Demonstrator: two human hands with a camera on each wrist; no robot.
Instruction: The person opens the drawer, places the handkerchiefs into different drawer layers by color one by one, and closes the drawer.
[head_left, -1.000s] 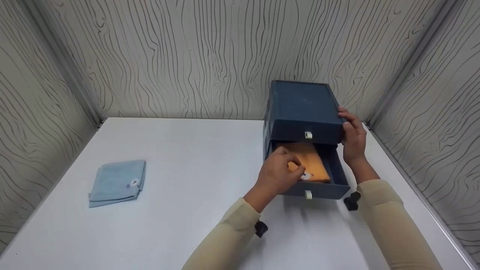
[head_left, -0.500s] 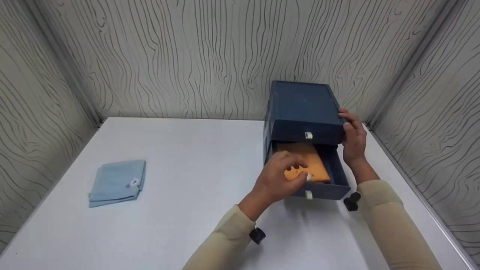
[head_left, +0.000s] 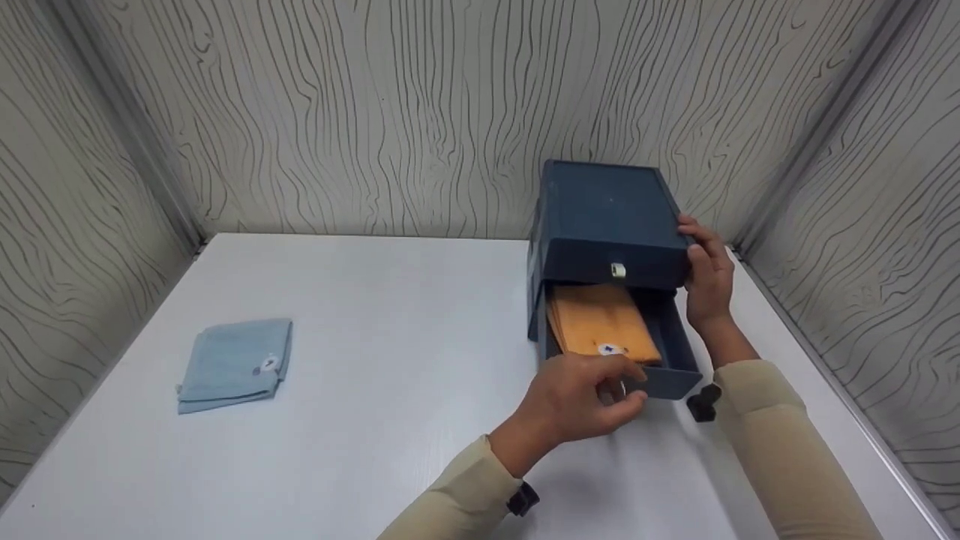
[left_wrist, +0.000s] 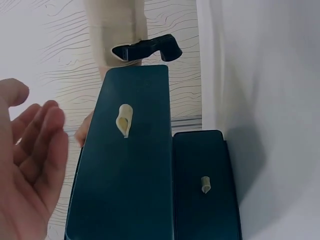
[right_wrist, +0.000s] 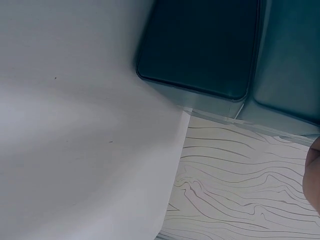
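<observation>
Dark blue cabinet (head_left: pixel 609 202), plastic-looking and box-shaped with softly rounded edges, on a smooth white tabletop (head_left: pixel 375 337). Beneath the closed upper drawer (head_left: pixel 581 261), an open drawer (head_left: pixel 673 384) juts forward as a shallow tray. The orange cloth (head_left: pixel 596 319), soft and folded into a rectangle, lies inside it toward the left; its edge shows stacked layers, and its front end bears a round white motif. The left hand (head_left: pixel 568 397), fingers bent and thumb apart, grips nothing; it stands at the open drawer's front, and the left-wrist view shows it clear of the looped, cream pull tab (left_wrist: pixel 124 120). The right hand (head_left: pixel 706 274) rests with relaxed fingers against the cabinet's right side, fingertips at the upper edge. Well apart, to the left, lies a pale blue cloth (head_left: pixel 232 364), folded nearly square, with a similar motif. Behind, off-white panels (head_left: pixel 450 112) carry wavy, wood-grain lines.
</observation>
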